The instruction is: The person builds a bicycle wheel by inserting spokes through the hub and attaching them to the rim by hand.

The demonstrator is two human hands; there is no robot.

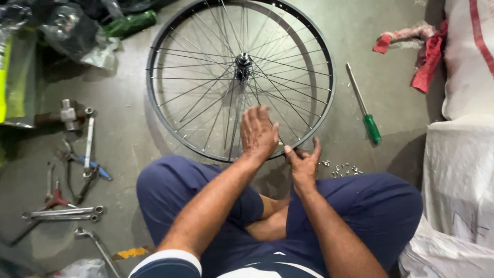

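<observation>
Head view: a bare wheel [241,77] lies flat on the concrete floor [128,139], its near rim just in front of the seated person's crossed legs. The left hand [257,133] rests over the spokes by the near rim, fingers loosely curved; whether it pinches anything I cannot tell. The right hand [304,163] grasps the rim's near edge. Small nipples [343,169] lie scattered loose on the floor beside that hand. A green-handled screwdriver [363,105] lies right of the wheel. Spanners [64,212] lie at left. White sacks [458,170] stand at right, contents hidden.
</observation>
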